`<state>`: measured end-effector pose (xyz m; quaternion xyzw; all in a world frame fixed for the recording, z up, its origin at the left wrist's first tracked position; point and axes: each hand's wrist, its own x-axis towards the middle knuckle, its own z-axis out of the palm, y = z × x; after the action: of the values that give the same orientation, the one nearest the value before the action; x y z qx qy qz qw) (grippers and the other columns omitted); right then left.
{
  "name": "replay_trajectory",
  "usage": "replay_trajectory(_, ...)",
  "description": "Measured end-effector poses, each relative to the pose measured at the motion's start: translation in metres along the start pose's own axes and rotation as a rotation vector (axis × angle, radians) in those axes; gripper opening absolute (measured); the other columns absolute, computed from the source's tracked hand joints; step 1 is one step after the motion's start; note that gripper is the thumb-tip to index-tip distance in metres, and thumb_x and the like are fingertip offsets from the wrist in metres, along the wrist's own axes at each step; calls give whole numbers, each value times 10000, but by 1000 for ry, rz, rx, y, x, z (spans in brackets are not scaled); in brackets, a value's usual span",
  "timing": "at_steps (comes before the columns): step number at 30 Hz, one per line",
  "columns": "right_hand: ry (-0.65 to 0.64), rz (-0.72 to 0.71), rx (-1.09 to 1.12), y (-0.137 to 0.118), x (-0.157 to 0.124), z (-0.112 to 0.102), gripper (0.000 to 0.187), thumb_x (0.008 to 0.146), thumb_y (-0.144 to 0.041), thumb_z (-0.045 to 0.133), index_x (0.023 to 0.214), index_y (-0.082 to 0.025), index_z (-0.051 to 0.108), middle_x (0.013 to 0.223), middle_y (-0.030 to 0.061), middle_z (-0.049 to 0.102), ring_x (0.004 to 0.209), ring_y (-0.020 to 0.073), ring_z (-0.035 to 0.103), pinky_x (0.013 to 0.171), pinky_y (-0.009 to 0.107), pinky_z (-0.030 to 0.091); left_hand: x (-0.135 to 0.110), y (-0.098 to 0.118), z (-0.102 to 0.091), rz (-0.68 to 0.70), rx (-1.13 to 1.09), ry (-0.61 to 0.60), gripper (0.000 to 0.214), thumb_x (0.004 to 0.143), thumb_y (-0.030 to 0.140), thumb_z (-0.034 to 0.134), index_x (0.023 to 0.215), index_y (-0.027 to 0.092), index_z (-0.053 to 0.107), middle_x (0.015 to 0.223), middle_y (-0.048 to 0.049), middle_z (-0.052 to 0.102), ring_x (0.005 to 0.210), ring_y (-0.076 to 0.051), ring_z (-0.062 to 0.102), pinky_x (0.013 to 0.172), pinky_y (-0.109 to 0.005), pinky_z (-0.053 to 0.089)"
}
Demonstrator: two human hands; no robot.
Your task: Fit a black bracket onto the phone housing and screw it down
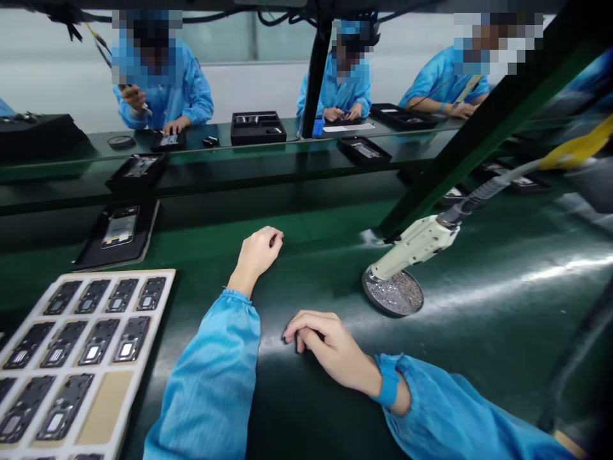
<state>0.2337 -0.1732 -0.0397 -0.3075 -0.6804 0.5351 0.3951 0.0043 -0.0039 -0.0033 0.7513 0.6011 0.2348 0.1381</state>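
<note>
- Left hand (258, 252) on the mat (479, 306), ahead of the right hand (330, 345).
- Parts tray (29, 306) far left.
- Screwdriver (416, 246) over the screw dish (393, 294), right of both hands.

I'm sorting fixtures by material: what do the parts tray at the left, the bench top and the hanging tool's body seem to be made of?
Parts tray: looks like thin moulded plastic, matt beige, judging by its formed pockets. Bench top: probably a rubbery mat, dark green, semi-gloss, with streaked light reflections. Hanging tool: cream body, likely hard plastic, smooth and dull; its hose looks like braided grey sleeving.

Bright blue ribbed sleeves on both arms, gathered elastic cuffs at wrists, hands bare, no gloves.
</note>
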Motion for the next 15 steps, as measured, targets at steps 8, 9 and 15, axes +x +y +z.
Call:
replay_trajectory(8,10,0,9,-3,1,0,374,1310,-422,692,1089,-202,899,995,47,838,751,151,734,808,347,689,0,0,0,-3,4,0,302,1243,517,860,1325,227,871,1428,-104,895,1295,-289,867,1185,-544,756)
replay_trajectory(9,7,0,11,-3,1,0,385,1315,-439,694,1092,-199,897,998,46,839,753,150,735,810,345,689,0,0,0,-3,5,-1,300,1242,513,862,1329,226,870,1429,-105,895,1298,-290,867,1187,-546,757)
replay_trajectory(15,-19,8,14,-2,1,-1,400,1336,-487,711,1119,-197,882,1023,28,846,774,150,737,832,338,699,0,0,1,0,9,-1,296,1241,503,865,1344,225,869,1444,-107,891,1310,-293,865,1193,-552,758)
